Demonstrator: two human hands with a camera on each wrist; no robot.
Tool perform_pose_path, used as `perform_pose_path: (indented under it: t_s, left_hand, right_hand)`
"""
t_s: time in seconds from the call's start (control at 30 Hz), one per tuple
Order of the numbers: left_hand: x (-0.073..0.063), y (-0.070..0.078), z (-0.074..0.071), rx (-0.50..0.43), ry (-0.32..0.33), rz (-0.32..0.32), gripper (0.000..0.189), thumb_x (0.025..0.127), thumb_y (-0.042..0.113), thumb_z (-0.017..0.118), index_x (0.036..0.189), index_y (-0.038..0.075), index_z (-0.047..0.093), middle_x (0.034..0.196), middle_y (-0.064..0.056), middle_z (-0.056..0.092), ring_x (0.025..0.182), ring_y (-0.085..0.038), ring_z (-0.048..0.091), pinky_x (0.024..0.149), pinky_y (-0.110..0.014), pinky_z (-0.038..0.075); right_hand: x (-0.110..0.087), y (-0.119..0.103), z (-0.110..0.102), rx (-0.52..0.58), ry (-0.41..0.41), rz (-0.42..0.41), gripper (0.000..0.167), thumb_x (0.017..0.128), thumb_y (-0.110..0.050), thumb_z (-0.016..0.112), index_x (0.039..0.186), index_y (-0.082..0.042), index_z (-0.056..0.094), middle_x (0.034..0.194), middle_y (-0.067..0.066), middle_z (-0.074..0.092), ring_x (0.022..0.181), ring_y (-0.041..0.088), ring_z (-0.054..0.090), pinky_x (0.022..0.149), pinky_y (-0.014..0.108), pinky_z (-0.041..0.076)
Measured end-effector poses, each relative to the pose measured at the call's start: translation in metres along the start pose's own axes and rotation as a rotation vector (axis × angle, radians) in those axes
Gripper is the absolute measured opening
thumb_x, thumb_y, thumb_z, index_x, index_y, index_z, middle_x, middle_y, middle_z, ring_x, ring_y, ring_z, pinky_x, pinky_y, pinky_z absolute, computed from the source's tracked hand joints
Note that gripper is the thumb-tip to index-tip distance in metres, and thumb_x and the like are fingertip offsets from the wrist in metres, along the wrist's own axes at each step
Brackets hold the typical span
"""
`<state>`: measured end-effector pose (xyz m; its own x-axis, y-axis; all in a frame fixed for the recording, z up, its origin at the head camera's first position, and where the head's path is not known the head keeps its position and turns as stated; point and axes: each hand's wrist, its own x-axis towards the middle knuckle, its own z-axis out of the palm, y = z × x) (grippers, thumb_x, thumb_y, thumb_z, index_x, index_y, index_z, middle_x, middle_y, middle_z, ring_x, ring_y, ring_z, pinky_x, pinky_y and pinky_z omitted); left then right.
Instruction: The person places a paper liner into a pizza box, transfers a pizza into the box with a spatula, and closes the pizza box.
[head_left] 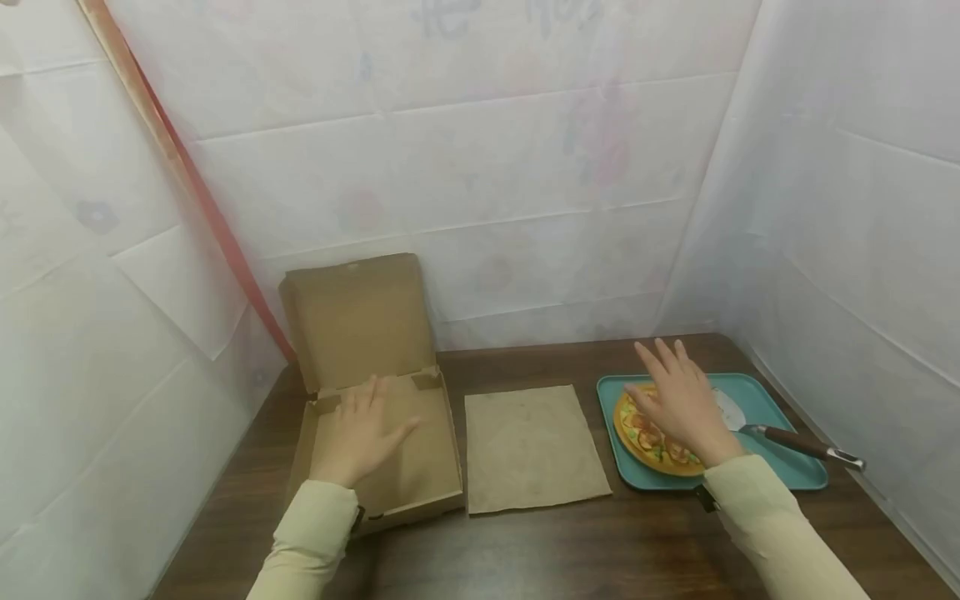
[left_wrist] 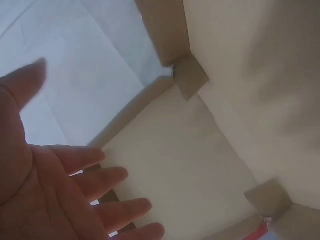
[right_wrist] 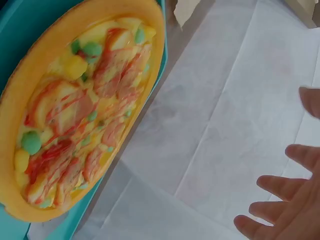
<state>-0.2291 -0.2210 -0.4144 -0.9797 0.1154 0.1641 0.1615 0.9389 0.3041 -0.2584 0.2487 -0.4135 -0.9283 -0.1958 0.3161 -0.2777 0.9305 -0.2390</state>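
Two hands are seen, both with fingers spread and nothing gripped. The left hand is held over one cardboard box, whose single lid is raised at the back. The right hand is held above one pizza, apart from it in the right wrist view. The pizza is placed on the left part of one teal tray; one server is laid there too, its handle extended past the rim. One cardboard sheet is set between box and tray on one wooden table.
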Motion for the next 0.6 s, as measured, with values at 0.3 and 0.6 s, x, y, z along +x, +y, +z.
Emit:
perform_pose_path:
  t_s: [0.3,0.6]
  left_hand:
    - [-0.016,-0.028,-0.017,-0.069,0.094,0.019,0.076,0.099,0.047,0.052,0.147,-0.009,0.034,0.150,-0.031,0.037,0.137,-0.050,0.035,0.113,-0.063,0.029]
    - [-0.041,-0.058,-0.024,-0.165,0.062,-0.101,0.086,0.099,0.055,0.046,0.152,-0.008,0.021,0.153,-0.035,0.028,0.138,-0.055,0.028,0.111,-0.069,0.025]
  right_hand:
    - [0.007,-0.013,0.000,0.170,0.038,-0.013,0.065,0.098,-0.037,0.057,0.151,-0.006,0.035,0.153,0.025,0.036,0.141,0.048,0.030,0.109,0.069,0.030]
    - [0.008,-0.027,0.008,0.384,-0.042,0.051,0.066,0.100,-0.035,0.055,0.154,-0.008,0.028,0.155,0.024,0.032,0.139,0.046,0.035,0.107,0.066,0.034]
